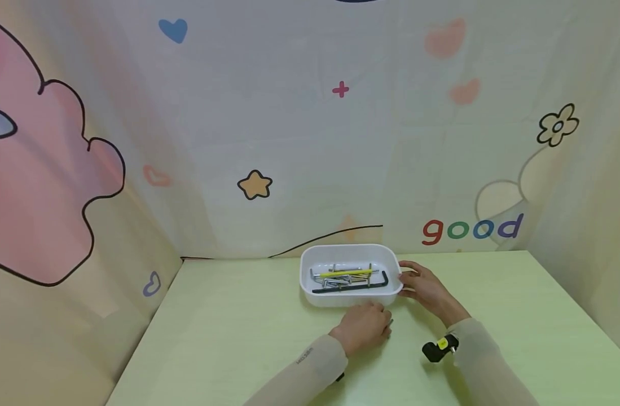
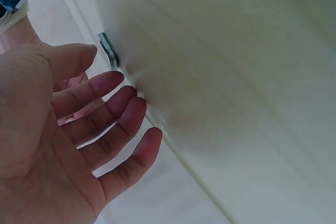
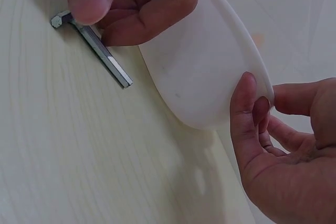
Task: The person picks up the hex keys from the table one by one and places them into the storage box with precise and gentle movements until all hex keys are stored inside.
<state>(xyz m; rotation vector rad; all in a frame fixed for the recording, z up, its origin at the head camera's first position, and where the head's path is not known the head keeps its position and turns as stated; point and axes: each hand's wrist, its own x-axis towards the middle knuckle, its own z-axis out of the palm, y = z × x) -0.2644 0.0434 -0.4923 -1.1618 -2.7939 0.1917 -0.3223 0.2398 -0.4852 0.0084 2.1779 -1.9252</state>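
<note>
My right hand (image 1: 427,290) pinches the right end of a white plastic tray (image 1: 310,296), thumb and fingers on either side of its rim in the right wrist view. Just in front of the tray, my left hand (image 1: 363,327) is low over the table, palm toward it. Its fingers are loosely bent and spread in the left wrist view. A short silver hex key (image 3: 107,59) lies by the left thumb and fingertips, partly covered by the thumb in the right wrist view. The same hex key (image 2: 107,51) shows just past the fingertips from the left wrist.
Inside the tray are a large black hex key (image 1: 350,287), a thin yellow rod (image 1: 345,273) and several silver metal pieces (image 1: 335,282). The pale green table (image 1: 228,338) meets a printed curtain (image 1: 289,124) behind the tray.
</note>
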